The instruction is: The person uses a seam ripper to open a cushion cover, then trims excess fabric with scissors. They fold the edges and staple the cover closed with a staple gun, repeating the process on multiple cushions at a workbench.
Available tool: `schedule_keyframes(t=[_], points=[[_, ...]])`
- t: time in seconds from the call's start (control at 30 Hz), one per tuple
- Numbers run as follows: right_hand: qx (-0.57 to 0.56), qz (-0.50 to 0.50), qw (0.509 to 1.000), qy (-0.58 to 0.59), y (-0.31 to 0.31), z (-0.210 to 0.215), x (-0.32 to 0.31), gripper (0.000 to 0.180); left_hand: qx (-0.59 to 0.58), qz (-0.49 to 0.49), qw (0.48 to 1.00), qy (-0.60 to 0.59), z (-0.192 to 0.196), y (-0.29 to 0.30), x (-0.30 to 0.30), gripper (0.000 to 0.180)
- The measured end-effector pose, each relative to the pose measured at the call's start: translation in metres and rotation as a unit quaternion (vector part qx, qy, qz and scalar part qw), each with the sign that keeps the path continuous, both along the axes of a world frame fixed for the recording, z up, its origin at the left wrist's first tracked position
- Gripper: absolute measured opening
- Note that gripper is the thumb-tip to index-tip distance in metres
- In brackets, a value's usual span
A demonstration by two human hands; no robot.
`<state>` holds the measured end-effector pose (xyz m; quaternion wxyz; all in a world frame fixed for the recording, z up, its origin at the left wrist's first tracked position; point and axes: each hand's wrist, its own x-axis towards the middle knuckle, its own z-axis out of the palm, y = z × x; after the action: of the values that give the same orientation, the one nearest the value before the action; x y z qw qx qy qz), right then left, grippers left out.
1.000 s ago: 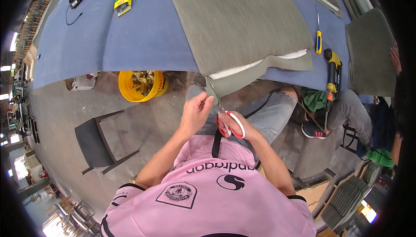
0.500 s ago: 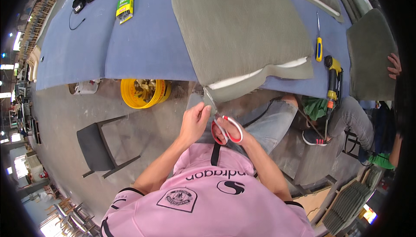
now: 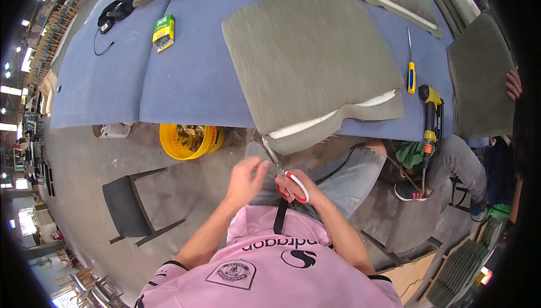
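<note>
My right hand (image 3: 307,186) grips scissors (image 3: 301,191) with red and white handles. Their metal blades point up toward the near left corner of a grey-green fabric-covered seat panel (image 3: 313,54). White padding (image 3: 304,124) shows along the panel's near side, where a loose fabric flap (image 3: 315,137) hangs past the table edge. Just left of the scissors is my left hand (image 3: 245,181), its thumb apart from its bent fingers and nothing visible in it.
On the blue padded table (image 3: 191,77) lie a screwdriver (image 3: 411,74), a yellow-black air stapler (image 3: 431,111) and a small green-yellow box (image 3: 163,33). A yellow bucket (image 3: 183,150) of scraps and a dark chair (image 3: 127,206) stand on the floor. At right, another person's hand (image 3: 513,85) holds a panel (image 3: 482,77).
My left hand has drawn back from the scissors' blades, down and left, and its fingers have parted. The view has tilted, showing more of the table's far side. The scissors stay in my right hand.
</note>
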<state>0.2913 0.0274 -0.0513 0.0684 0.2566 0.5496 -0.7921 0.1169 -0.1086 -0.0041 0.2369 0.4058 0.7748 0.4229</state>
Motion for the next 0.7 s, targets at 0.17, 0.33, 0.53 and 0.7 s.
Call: schedule_keyframes(t=[0.17, 0.33, 0.53, 0.7], points=[[0.207, -0.086, 0.974, 0.03, 0.004, 0.012, 0.055, 0.023, -0.175, 0.148, 0.969, 0.09, -0.029, -0.108, -0.094, 0.036], [0.355, -0.155, 0.922, -0.02, 0.057, 0.054, 0.122, 0.032, -0.166, 0.141, 0.972, 0.082, -0.026, -0.141, -0.137, 0.039], [0.478, -0.335, 0.807, -0.087, 0.149, 0.079, 0.162, 0.026, 0.027, -0.162, 0.906, -0.391, -0.047, 0.015, -0.05, 0.046], [0.593, -0.353, 0.703, -0.173, 0.199, 0.096, 0.173, 0.034, 0.089, -0.164, 0.815, -0.548, -0.037, 0.115, 0.01, 0.052]])
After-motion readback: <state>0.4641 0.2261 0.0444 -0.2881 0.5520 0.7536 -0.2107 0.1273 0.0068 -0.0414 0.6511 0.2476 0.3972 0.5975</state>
